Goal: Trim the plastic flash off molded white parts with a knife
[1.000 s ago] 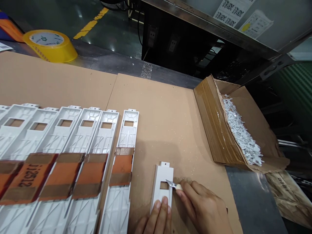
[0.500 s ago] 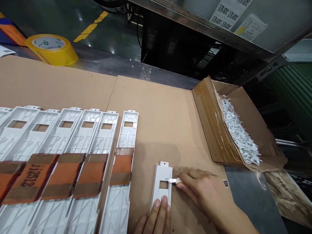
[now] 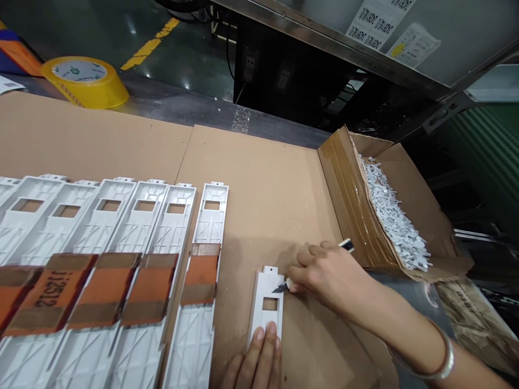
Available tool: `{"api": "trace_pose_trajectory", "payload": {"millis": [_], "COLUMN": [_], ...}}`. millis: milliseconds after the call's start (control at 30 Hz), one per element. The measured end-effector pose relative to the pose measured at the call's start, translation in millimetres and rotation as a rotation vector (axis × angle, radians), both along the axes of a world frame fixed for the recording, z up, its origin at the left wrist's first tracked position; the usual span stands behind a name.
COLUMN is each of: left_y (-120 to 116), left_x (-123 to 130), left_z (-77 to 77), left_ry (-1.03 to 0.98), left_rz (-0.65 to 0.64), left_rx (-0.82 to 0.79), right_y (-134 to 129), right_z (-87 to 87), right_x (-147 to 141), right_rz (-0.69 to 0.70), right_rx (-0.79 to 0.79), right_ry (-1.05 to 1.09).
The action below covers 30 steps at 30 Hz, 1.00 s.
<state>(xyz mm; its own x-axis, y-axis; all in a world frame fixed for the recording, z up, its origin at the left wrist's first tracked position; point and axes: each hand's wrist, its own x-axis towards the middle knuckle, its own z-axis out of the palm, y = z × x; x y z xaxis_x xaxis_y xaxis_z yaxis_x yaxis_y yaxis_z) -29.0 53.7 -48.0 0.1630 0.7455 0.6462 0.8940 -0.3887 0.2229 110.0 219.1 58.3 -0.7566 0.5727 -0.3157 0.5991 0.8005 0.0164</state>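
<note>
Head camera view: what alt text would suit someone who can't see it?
A right hand holds a small craft knife to a white plastic panel with a square window, while the left hand pins it to brown cardboard. Beside them lie similar white ribbed panels and an open cardboard box of white plastic pieces.

The left hand [image 3: 257, 359] lies flat, fingers spread; the right hand [image 3: 326, 273] pinches.
</note>
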Motion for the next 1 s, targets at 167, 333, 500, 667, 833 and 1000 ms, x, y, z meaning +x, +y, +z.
{"api": "trace_pose_trajectory", "payload": {"millis": [167, 333, 500, 667, 833, 1000], "left_y": [0, -4, -8, -15, -16, 0], "left_x": [2, 2, -3, -7, -11, -35], "left_z": [-4.9, -7.2, -4.0, -2.7, -9.2, -8.8], "left_ry": [-0.057, -0.043, -0.018, -0.015, -0.059, -0.142], "left_rz": [0.006, 0.005, -0.033, -0.109, -0.163, -0.292], "left_rx": [0.008, -0.013, -0.076, -0.212, -0.257, -0.086], "right_y": [27, 29, -1, -47, -91, -181], "right_z": [10.4, 30.0, 18.4, -38.7, -74.2, -39.8], "right_x": [-17, -7, 23, 45, 42, 19], "right_rz": [0.127, -0.029, -0.268, -0.624, -0.785, -1.122], "right_rx": [-0.113, -0.147, -0.055, 0.044, 0.24, -0.173], "right_ry": [-0.067, -0.041, 0.068, 0.318, 0.572, 0.865]}}
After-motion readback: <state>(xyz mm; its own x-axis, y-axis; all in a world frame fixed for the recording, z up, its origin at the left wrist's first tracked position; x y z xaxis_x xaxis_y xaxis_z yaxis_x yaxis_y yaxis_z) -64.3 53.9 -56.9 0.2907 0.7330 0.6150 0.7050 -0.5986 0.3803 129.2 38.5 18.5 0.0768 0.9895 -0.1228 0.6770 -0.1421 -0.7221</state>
